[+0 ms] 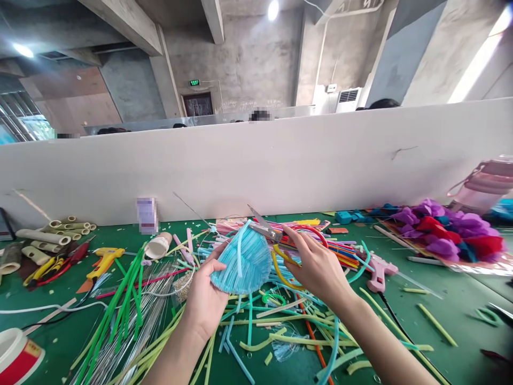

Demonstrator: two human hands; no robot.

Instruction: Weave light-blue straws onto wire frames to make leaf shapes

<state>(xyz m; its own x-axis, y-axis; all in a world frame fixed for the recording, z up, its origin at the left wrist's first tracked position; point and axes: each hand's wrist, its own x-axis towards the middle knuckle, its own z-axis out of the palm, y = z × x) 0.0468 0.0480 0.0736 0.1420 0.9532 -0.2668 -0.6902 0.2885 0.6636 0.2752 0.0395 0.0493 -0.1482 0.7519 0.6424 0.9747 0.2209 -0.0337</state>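
Observation:
My left hand (pixel 208 291) grips a blue leaf-shaped piece made of fuzzy pipe cleaners (pixel 246 262) by its lower left edge. A loose light-blue strip lies over its face, running up to the tip. In my right hand (pixel 316 262) are scissors (pixel 267 231) with red and yellow handles. Their blades are parted at the top of the leaf piece, close to the strip's upper end; whether they touch it I cannot tell. Under both hands lie scattered yellow-green pipe cleaners (pixel 288 338) and blue ones.
A yellow glue gun (pixel 105 261), pliers (pixel 48 270) and bamboo pieces (pixel 44 237) lie at left beside green pipe cleaners (pixel 130 291) and bare wires. A pink glue gun (pixel 380 271) and purple and red petals (pixel 449 230) are at right. A white partition (pixel 280 166) stands behind.

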